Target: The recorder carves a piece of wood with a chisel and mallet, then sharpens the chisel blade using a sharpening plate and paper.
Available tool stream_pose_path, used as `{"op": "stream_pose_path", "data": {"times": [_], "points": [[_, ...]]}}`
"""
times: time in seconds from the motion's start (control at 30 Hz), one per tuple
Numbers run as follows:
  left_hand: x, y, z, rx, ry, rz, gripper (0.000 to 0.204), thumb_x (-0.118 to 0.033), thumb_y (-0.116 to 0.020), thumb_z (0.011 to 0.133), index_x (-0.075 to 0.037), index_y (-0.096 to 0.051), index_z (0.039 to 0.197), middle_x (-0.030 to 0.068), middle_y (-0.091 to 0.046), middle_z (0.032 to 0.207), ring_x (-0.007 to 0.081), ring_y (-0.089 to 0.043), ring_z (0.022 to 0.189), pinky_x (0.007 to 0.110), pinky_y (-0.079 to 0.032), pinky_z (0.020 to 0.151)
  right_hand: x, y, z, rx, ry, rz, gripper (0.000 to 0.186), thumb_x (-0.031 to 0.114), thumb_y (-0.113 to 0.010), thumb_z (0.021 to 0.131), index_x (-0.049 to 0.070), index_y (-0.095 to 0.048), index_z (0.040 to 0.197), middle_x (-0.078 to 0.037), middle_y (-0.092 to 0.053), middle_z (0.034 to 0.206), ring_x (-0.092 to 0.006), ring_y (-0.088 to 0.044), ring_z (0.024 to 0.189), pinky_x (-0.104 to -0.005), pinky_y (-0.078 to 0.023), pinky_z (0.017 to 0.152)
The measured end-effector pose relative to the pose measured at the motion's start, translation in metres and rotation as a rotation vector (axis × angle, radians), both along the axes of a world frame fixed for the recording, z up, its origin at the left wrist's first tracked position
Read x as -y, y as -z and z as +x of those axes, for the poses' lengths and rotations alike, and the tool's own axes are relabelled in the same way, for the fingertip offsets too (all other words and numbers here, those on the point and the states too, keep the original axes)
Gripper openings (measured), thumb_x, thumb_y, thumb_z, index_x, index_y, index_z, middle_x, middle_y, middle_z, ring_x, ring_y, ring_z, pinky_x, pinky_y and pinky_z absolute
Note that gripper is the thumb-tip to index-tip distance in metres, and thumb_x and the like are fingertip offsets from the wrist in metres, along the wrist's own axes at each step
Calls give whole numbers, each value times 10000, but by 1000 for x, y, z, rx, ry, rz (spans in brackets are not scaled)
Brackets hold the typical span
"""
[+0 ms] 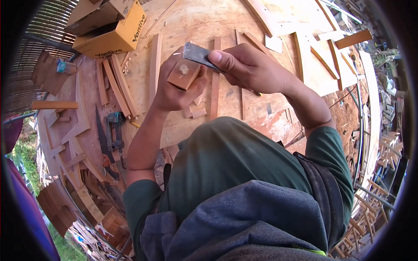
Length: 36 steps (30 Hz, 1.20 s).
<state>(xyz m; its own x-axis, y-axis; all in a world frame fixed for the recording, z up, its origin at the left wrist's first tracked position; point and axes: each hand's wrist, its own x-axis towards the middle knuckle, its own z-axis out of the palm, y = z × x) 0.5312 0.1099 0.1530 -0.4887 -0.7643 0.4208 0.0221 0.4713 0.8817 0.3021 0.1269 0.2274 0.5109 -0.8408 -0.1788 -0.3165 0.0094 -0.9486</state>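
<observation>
My left hand (169, 93) is wrapped round a brown wooden block (179, 81) held above the workbench. On the block's upturned face sits a pale, rough patch of paste (184, 70). From the right, my right hand (257, 69) grips a flat grey scraper blade (197, 54), thumb on top and fingers curled beneath. A little whitish stuff clings to the blade's far left corner. The blade lies over the block's far edge; whether they touch I cannot tell. How far the block reaches down below my left hand is hidden.
Wooden strips (155, 65) lie across the plywood benchtop (196, 21). At the far left stands a yellow-brown cardboard box (106, 43). A teal power drill (116, 119) and a handsaw (102, 139) are left of my left forearm. Frame pieces (305, 56) are stacked at right.
</observation>
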Motion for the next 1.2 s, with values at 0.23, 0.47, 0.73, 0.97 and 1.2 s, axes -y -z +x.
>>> {"op": "stream_pose_path", "data": {"times": [0.23,0.47,0.73,0.97,1.2], "points": [[-11,-7,-16,-148,-81,70,359,18,-753,861,-14,-506,1120,52,-618,919,108,-609,836,247,-509,751,-15,-1,-9,-29,138,-215,465,469,-699,989,8,-645,945,51,-476,645,-26,-422,576,-255,-320,493],[-31,-19,-9,-299,-120,96,376,-66,-681,813,4,-523,1146,104,-594,1023,161,-587,937,314,-486,890,-28,8,-8,-200,165,-187,463,444,-693,998,-5,-630,906,22,-463,662,-63,-387,626,-298,-309,529],[-50,-50,-7,-190,-388,196,195,-63,-714,931,46,-676,1088,38,-655,876,66,-577,807,213,-453,732,-40,6,1,-171,108,-227,430,389,-696,1006,-6,-621,853,-4,-435,620,-83,-383,603,-320,-333,521],[-46,-42,3,-252,-303,182,48,-11,-690,955,35,-702,954,-32,-606,789,-3,-451,664,184,-314,569,-41,17,2,-161,73,-378,363,306,-730,991,-11,-630,845,-41,-447,611,-107,-391,575,-330,-344,511],[-42,-25,27,-292,-379,116,168,-63,-609,1021,55,-674,920,54,-646,788,67,-555,706,224,-439,647,-38,50,2,-106,94,-191,380,329,-764,967,-4,-630,840,11,-445,636,-74,-389,608,-308,-334,522]]}}
